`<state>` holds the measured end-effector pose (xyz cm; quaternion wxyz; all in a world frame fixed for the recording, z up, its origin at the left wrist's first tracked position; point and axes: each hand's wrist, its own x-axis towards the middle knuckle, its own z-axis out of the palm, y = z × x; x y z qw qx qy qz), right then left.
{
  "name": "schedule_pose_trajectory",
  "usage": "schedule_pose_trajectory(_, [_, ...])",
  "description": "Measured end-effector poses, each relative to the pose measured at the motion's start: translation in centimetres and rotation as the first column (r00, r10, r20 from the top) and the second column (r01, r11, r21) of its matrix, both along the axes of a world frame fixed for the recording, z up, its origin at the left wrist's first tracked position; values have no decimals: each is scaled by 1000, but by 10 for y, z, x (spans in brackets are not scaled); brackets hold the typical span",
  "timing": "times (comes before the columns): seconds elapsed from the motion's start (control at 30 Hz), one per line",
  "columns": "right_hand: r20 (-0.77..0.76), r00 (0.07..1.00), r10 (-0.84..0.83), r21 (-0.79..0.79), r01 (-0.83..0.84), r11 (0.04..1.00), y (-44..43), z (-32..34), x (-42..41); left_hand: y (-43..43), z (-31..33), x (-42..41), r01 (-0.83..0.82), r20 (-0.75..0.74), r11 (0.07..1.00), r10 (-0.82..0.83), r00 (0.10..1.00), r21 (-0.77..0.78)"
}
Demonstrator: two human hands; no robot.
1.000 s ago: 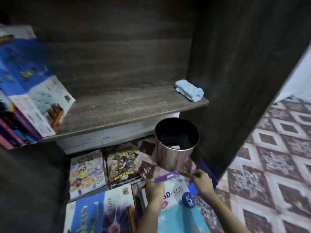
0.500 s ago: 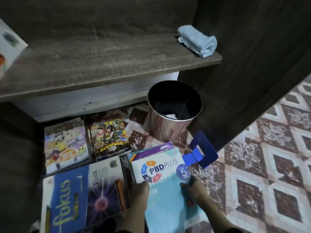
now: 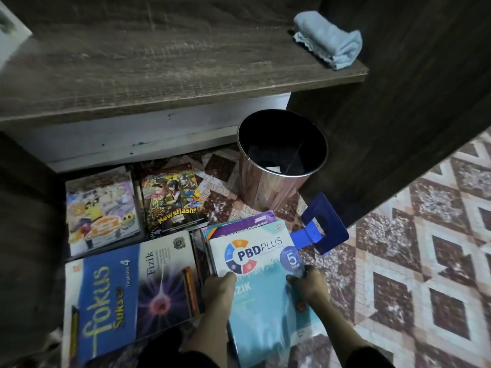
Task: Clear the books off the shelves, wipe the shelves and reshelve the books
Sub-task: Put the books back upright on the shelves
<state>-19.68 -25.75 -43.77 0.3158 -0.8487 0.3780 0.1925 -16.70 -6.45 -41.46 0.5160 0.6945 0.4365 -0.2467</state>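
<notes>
1. At the bottom middle of the frame, the left hand (image 3: 221, 286) gripped the left edge of the PBD Plus book (image 3: 261, 274), with the thumb on the cover. The right hand (image 3: 309, 284) gripped the right edge.
2. A second before, both hands were at the far end of this pile. They had slid back to its sides. I think the person was getting ready to lift it.
3. The PBD Plus book lay on top of a small pile on the floor (image 3: 425, 248). A purple book (image 3: 247, 225) peeked out at the far end. I could not tell how many books the hands held.
4. Just left of the pile, the Fokus book (image 3: 127, 296) lay flat on the floor.
5. A blue bookend (image 3: 322, 229) sat by the pile's far right corner.
6. Farther back, two comic books (image 3: 172, 200) lay side by side. A shiny bin (image 3: 281, 166) stood to their right.
7. Farthest away, the shelf (image 3: 159, 75) ran across the top of the frame. Most of it was bare wood. A folded blue cloth (image 3: 328, 39) rested at its upper right end, and a book corner (image 3: 10, 35) showed at the upper left.
8. The view had dropped from the shelf to the floor. With the cloth set down, I think the wiping was done here and putting the books back came next.
</notes>
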Motion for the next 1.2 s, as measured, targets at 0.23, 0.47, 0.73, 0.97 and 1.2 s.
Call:
schedule_pose_trajectory(0.23, [9, 999, -50, 23, 49, 999, 0, 1, 3, 13, -3, -3, -10, 4, 998, 11, 1000, -70])
schedule_pose_trajectory(0.47, [-6, 996, -87, 24, 87, 996, -2, -3, 2, 17, 0, 1, -18, 19, 978, 22, 1000, -206])
schedule_pose_trajectory(0.73, [-10, 981, -196, 189, 194, 963, -8, -6, 3, -10, 8, 0, -36, 85, 912, 78, 993, -409])
schedule_pose_trajectory(0.97, [8, 980, -198, 259, 189, 947, -14, -11, 1, -10, 20, 0, 17, 66, 860, 19, 998, -511])
schedule_pose_trajectory(1.2, [31, 954, -300, 712, 190, 676, -32, 10, -12, 4, 21, -1, 141, -5, 758, -187, 982, -637])
